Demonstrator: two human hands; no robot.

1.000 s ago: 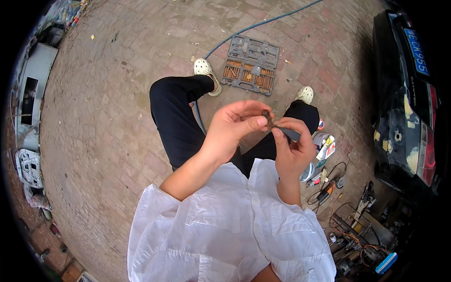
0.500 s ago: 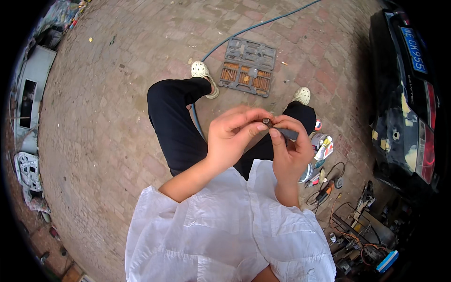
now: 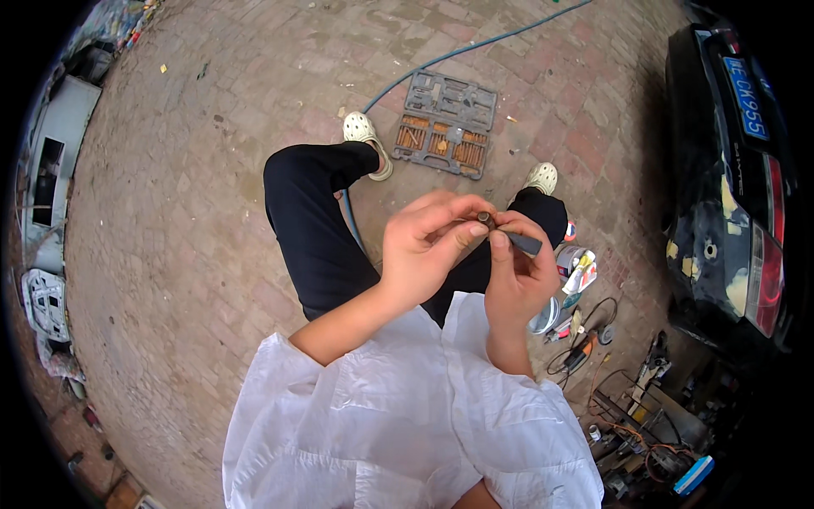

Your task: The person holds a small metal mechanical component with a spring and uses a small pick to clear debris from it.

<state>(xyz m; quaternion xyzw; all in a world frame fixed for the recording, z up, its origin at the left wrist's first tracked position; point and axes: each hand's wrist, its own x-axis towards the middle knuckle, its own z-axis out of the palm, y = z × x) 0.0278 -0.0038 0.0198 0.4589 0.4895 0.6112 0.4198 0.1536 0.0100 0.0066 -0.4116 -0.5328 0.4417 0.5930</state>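
In front of my lap both hands meet around a small brown metal cylinder with a round end, like a rusty socket or bit [image 3: 484, 218]. My left hand [image 3: 421, 246] pinches it between thumb and fingers. My right hand [image 3: 519, 276] is closed on a dark grey flat strip [image 3: 524, 243], its thumb and fingertips touching the metal piece. The far part of the piece is hidden by my fingers. Beyond my feet an open grey tool case [image 3: 441, 151] lies on the paving, holding several rusty brown bits in its near half.
A blue hose [image 3: 458, 51] crosses the brick paving behind the case. To my right stand tins [image 3: 575, 263] and an orange power tool [image 3: 582, 351] with a cord. A dark car [image 3: 721, 195] with patched paint is farther right. Car panels [image 3: 47, 305] lie along the left.
My hands stay together on the metal piece, with only a slight shift of the fingers. The whole view has moved a little.
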